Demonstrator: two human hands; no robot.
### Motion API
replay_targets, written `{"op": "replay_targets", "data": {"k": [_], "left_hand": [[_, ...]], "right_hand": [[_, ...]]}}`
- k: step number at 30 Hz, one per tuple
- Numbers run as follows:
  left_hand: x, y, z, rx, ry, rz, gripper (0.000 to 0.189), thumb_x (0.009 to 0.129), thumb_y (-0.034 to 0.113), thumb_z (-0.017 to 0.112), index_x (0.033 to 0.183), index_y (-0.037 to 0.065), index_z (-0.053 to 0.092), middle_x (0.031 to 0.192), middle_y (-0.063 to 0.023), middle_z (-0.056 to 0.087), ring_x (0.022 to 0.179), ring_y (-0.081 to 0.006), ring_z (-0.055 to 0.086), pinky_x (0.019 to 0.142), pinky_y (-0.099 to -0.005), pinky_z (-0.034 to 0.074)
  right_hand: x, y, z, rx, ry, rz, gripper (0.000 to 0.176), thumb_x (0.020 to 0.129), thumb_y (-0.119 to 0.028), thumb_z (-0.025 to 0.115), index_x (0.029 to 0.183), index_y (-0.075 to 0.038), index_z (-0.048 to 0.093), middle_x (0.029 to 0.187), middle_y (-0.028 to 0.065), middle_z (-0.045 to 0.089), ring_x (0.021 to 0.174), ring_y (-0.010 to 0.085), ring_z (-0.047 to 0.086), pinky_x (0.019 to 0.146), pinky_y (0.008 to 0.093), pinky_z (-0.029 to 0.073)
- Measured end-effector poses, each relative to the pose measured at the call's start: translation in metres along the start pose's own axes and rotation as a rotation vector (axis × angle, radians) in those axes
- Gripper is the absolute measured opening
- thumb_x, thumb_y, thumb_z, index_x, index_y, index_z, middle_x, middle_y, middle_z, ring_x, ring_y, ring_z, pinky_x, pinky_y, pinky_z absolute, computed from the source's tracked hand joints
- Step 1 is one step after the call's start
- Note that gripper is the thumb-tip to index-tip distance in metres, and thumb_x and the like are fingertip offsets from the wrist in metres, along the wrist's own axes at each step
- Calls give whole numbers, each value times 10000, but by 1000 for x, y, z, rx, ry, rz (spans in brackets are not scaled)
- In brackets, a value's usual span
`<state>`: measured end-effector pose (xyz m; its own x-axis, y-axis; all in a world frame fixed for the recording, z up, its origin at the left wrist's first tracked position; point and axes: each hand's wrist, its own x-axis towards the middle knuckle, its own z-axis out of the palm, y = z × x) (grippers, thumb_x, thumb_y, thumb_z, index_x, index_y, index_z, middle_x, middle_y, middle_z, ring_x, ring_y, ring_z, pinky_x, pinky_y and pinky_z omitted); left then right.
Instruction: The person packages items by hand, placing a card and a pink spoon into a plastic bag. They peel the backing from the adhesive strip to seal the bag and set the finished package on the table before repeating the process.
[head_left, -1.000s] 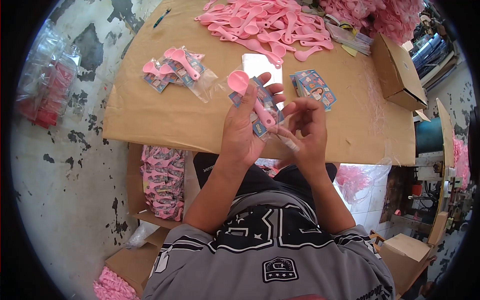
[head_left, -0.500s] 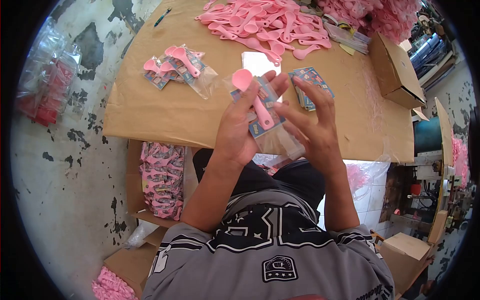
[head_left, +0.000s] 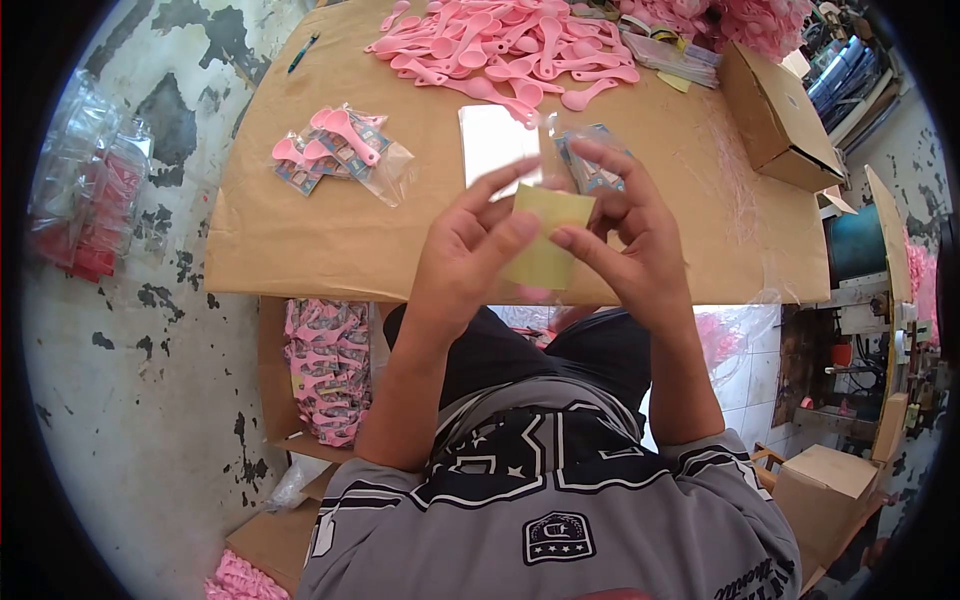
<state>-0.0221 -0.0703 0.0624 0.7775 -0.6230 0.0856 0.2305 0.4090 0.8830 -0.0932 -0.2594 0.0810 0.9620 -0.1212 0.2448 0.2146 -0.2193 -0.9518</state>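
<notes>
Above the table's near edge, my left hand (head_left: 470, 240) and my right hand (head_left: 635, 235) both grip a clear plastic packet, thumbs pressing on its near face. A plain yellow-green card face (head_left: 545, 260) shows towards me. Bits of pink peek out at its top and bottom; the rest of the spoon is hidden behind the card. Beyond my hands lies a white stack (head_left: 488, 140), partly covered by my left fingers. Printed blue cards (head_left: 603, 135) sit behind my right fingers.
Loose pink spoons (head_left: 500, 45) heap at the table's far side. Several bagged spoons (head_left: 345, 145) lie at left, near a pen (head_left: 303, 53). A cardboard box (head_left: 780, 115) stands at right. Below the table's left edge, another carton (head_left: 278, 370) holds packed spoons.
The packet has been turned over: its spoon and printed side faced me before, and now the yellow-green side does. My right hand has closed onto it. The view has shifted slightly.
</notes>
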Motion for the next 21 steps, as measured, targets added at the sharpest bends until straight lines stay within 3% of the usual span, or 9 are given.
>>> {"op": "replay_targets", "data": {"k": [1,3,6,7,9,12,16,20,21], "left_hand": [[-1,0,3,50,-5,-28,523,1052,176,652,1499,-47,500,1337,-217,691,1050,-215,744,854,-342,657],[-1,-4,1,68,18,-77,505,1052,167,654,1499,-22,514,1261,-199,725,956,-182,756,755,-302,664],[-3,-6,6,127,140,-65,489,1050,148,660,1505,22,532,1104,-151,769,830,-123,745,612,-246,635],[-5,-6,9,151,194,-49,487,1049,141,662,1509,38,538,1044,-131,782,791,-102,737,566,-228,619],[-7,-8,10,181,173,16,487,1052,125,652,1526,83,546,958,-71,766,758,-56,687,552,-201,569],[-10,-6,19,222,160,23,538,1044,95,651,1566,120,524,852,-17,731,685,-11,598,520,-189,482],[-6,-16,17,315,118,89,618,1021,52,663,1606,141,484,696,60,581,592,6,432,510,-198,356],[-8,-8,20,454,144,67,646,991,25,670,1600,154,496,655,91,302,592,-36,269,541,-235,235],[-8,-8,20,495,134,88,647,989,27,672,1599,151,495,654,82,294,595,-41,268,544,-239,239]], "right_hand": [[-1,0,1,-8,-14,23,668,906,-129,839,1489,-61,518,841,-10,671,744,43,554,653,224,423],[-2,4,3,-24,-45,67,712,917,-133,834,1520,-60,464,781,-31,646,718,28,538,639,213,413],[-2,13,1,-5,118,45,617,915,-115,828,1456,-66,535,831,-11,668,731,54,555,645,228,424],[1,12,-1,-161,192,-79,562,907,-105,826,1410,-70,576,884,10,679,766,82,572,664,246,442],[9,10,-7,-475,339,-329,457,892,-85,821,1318,-77,658,991,52,701,834,138,606,702,281,480],[21,4,-4,-699,362,-626,317,842,-60,819,1149,-84,744,1150,86,682,956,240,611,786,353,521],[27,-3,10,-800,351,-605,285,791,-48,817,1069,-80,765,1177,74,673,1003,278,599,832,392,530],[31,6,15,-791,405,-653,286,771,-33,810,1049,-82,763,1113,46,695,982,270,610,828,388,515],[32,8,15,-781,421,-666,281,768,-30,808,1040,-84,763,1095,40,699,979,267,614,833,387,507]]}}
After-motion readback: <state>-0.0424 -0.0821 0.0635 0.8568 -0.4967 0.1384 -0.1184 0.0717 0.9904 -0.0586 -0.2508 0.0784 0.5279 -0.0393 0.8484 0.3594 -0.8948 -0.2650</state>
